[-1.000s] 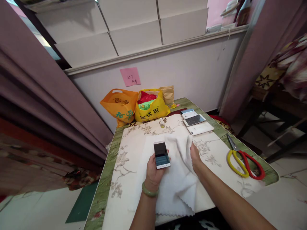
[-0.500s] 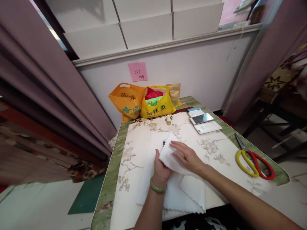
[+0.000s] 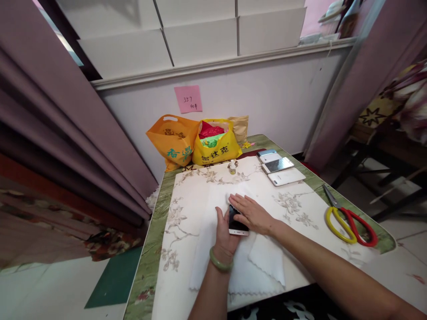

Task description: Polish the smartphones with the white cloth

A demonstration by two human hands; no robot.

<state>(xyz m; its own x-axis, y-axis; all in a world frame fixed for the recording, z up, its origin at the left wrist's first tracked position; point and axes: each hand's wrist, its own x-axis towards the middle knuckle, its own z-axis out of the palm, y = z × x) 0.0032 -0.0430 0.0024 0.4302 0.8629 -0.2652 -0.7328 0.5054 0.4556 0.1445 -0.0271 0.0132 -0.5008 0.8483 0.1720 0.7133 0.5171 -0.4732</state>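
A smartphone [image 3: 237, 226] with a dark screen and white lower edge lies in my left hand [image 3: 224, 233], which has a green bangle at its wrist. My fingers are behind the phone and my thumb is along its left side. Over the upper screen lies my right hand [image 3: 255, 213], fingers long and close together. A bit of white cloth shows at its fingertips; the palm hides the rest. Below both hands, white cloth [image 3: 267, 258] with zigzag-cut edges is spread on the table.
Yellow-and-red-handled scissors [image 3: 350, 226] lie at the right. Several phones [image 3: 286, 177] rest farther back. A small figurine [image 3: 232, 167] stands near an orange bag [image 3: 173, 142] and a yellow bag [image 3: 216, 151] by the wall. A floral mat [image 3: 180, 240] covers much of the green table [image 3: 147, 262].
The white cloth flap that covered the phone has been drawn back, so its lower screen now shows. My right hand has shifted slightly and lies flatter over the phone's upper part.
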